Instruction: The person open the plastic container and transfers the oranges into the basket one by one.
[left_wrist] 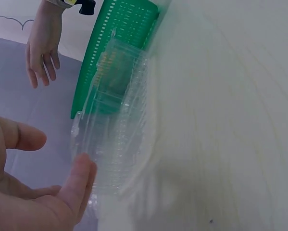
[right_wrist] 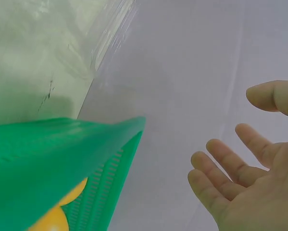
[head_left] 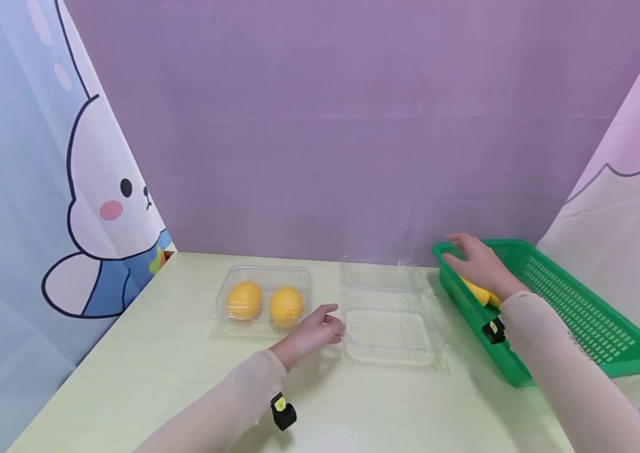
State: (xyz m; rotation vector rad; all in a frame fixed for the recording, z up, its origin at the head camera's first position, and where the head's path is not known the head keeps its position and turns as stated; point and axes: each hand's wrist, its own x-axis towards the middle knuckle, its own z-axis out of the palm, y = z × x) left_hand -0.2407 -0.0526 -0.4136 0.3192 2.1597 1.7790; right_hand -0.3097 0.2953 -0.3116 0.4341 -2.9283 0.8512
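My left hand reaches to the near left edge of an open clear plastic clamshell box, its fingertips right at the rim. In the left wrist view its thumb and fingers stand apart with nothing between them. My right hand is raised over the far left end of a green basket, fingers spread and holding nothing. Below it, yellow fruits lie inside the basket, partly hidden by the hand and sleeve. The right wrist view shows its bare palm beside the basket's corner.
Left of the open box stands another clear box, holding two orange-yellow round fruits. The open box's raised lid is at the back, near the purple backdrop. Printed curtains flank the pale table.
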